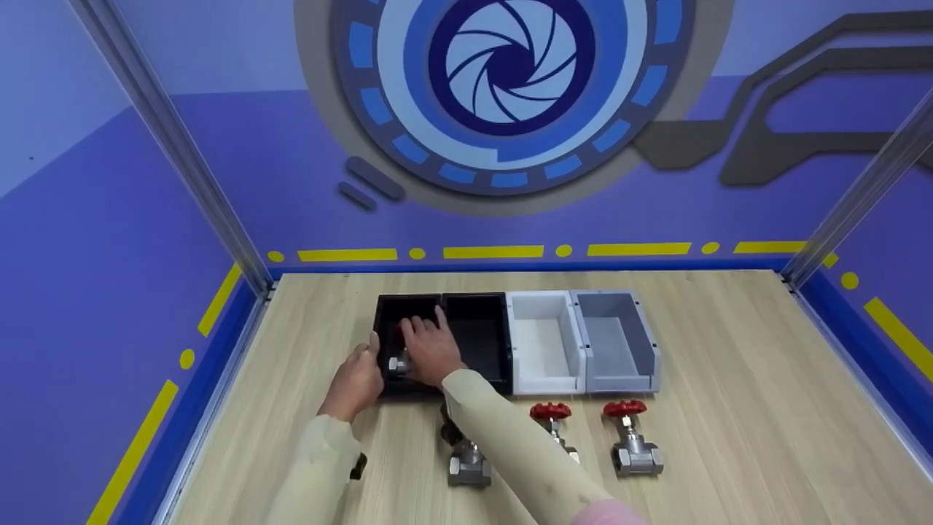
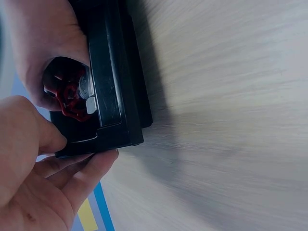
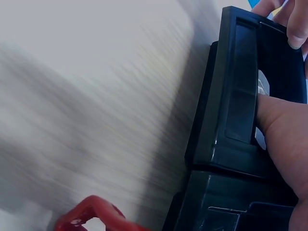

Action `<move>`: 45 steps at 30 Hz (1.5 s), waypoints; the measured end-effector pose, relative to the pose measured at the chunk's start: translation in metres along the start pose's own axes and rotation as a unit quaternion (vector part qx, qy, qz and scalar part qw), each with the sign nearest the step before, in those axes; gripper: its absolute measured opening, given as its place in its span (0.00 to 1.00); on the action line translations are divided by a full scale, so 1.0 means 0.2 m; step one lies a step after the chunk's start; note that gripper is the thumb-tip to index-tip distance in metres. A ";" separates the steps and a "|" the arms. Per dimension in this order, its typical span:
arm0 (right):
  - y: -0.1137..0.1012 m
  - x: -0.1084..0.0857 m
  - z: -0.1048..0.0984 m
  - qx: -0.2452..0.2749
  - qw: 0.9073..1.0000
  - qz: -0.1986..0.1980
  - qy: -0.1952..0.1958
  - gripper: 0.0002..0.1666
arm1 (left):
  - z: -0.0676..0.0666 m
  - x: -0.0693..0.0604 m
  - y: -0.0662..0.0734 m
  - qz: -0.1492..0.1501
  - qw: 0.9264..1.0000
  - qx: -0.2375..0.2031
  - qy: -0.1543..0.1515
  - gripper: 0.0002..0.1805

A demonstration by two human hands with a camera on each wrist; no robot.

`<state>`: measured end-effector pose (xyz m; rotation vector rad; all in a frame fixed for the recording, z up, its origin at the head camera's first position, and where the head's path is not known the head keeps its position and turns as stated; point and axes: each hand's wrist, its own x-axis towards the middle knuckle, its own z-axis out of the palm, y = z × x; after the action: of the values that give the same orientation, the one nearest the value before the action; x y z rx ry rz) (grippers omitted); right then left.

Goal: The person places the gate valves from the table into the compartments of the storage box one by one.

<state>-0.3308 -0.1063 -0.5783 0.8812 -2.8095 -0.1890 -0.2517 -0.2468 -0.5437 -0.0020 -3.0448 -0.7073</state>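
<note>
Inside the leftmost black bin [image 1: 408,301] lies a metal valve [image 1: 397,364] with a red handwheel [image 2: 74,101]. My right hand [image 1: 432,350] reaches into that bin, its fingers around the valve; in the right wrist view the thumb of the right hand [image 3: 286,134] lies against the metal body, the other fingers hidden. With thumb inside and fingers outside, my left hand [image 1: 355,379] pinches the bin's left wall, as the left hand [image 2: 43,178] also shows in the left wrist view.
Right of it stand a second black bin [image 1: 477,335], a white bin [image 1: 541,384] and a grey bin [image 1: 619,383]. In front lie a valve [image 1: 469,467] partly under the right forearm, a red-wheeled valve [image 1: 550,412] and another [image 1: 636,456]. Walls enclose the table [image 1: 729,408].
</note>
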 end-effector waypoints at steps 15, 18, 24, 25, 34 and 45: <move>0.00 -0.02 -0.03 0.052 0.999 -0.001 0.008 0.53 | 0.00 0.00 0.00 0.003 1.000 0.002 0.002 0.34; 0.01 -0.03 -0.03 0.073 0.997 -0.001 0.011 0.51 | 0.00 0.00 0.00 0.001 1.000 0.006 -0.004 0.34; 0.03 -0.04 -0.07 0.121 0.992 -0.014 0.016 0.49 | 0.01 0.01 0.00 -0.002 1.000 0.013 -0.008 0.33; 0.04 -0.04 -0.08 0.131 0.991 -0.016 0.018 0.49 | 0.01 0.01 0.00 -0.003 1.000 0.013 -0.007 0.33; 0.08 -0.06 -0.13 0.200 0.979 -0.016 0.023 0.50 | 0.00 0.00 0.00 -0.005 1.000 0.011 -0.004 0.33; 0.10 -0.10 -0.21 0.238 0.971 -0.012 0.016 0.50 | 0.00 0.01 0.00 -0.014 1.000 0.000 -0.017 0.34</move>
<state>-0.3175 -0.0812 -0.5369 0.9956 -2.8567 0.5129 -0.2536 -0.2458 -0.5437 0.0289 -3.0827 -0.7174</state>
